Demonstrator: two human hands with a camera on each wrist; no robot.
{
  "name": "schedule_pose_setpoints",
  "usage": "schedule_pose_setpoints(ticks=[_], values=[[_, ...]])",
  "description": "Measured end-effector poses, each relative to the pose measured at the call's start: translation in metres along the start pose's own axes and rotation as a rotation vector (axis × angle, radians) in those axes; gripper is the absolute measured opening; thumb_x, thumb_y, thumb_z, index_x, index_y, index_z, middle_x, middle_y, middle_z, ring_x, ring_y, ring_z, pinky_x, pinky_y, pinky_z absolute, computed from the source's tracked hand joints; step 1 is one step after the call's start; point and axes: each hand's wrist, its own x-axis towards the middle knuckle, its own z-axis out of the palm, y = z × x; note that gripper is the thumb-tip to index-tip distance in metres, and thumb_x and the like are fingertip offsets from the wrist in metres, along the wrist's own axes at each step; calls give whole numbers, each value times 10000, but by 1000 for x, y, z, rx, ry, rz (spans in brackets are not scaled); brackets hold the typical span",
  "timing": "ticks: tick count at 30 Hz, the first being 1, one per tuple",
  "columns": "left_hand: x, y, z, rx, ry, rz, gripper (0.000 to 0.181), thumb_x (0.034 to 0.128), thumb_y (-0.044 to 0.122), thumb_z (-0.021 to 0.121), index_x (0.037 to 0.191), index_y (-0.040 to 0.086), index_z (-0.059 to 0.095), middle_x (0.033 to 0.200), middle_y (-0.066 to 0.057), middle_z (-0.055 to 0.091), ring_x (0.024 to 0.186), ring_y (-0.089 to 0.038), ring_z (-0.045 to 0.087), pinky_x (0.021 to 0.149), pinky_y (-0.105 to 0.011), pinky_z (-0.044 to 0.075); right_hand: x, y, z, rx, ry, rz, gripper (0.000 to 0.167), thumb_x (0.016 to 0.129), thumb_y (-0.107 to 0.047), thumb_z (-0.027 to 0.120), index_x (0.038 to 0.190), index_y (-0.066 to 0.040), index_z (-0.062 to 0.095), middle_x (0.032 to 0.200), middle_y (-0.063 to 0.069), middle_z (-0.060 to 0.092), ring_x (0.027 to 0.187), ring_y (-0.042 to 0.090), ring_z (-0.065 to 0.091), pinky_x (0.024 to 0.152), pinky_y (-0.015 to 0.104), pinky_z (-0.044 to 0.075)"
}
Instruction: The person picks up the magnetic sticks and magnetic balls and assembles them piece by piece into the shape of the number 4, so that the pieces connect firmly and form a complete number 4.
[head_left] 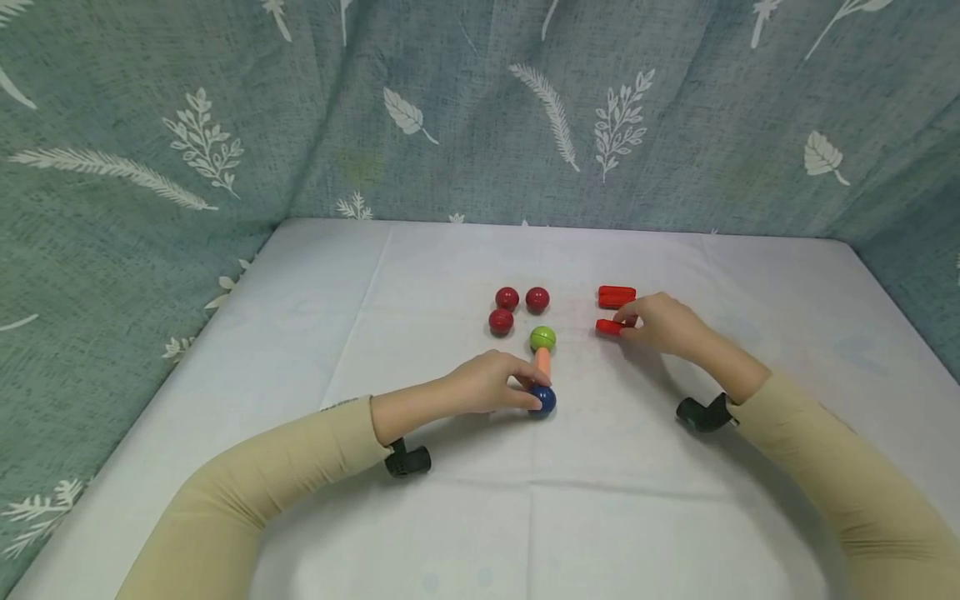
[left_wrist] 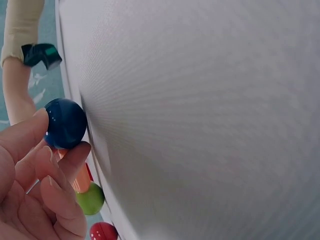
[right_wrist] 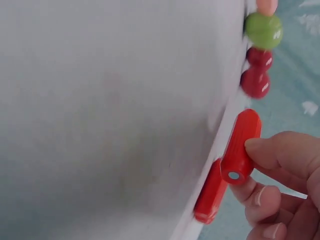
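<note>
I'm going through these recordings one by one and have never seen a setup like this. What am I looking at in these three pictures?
There is no machine working here, just a person's two bare hands. The wide picture comes from a camera on the head, looking down; the two close-ups come from small cameras worn on each wrist.

The left hand pinches a blue ball. An orange stick runs between it and a green ball. The right hand holds a red stick. On the white-covered table also lie three dark red balls and what look like two other red pieces.
</note>
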Motion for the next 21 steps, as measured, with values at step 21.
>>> schedule_pose_setpoints(ticks=[21], values=[[1, -2, 1, -11, 2, -13, 326, 805, 243, 704, 1125, 213, 653, 959, 79, 684, 953, -64, 577, 842, -307, 436, -56, -49, 24, -5, -29, -191, 196, 771, -61, 701, 967, -66, 705, 880, 28, 671, 814, 171, 610, 729, 325, 516]])
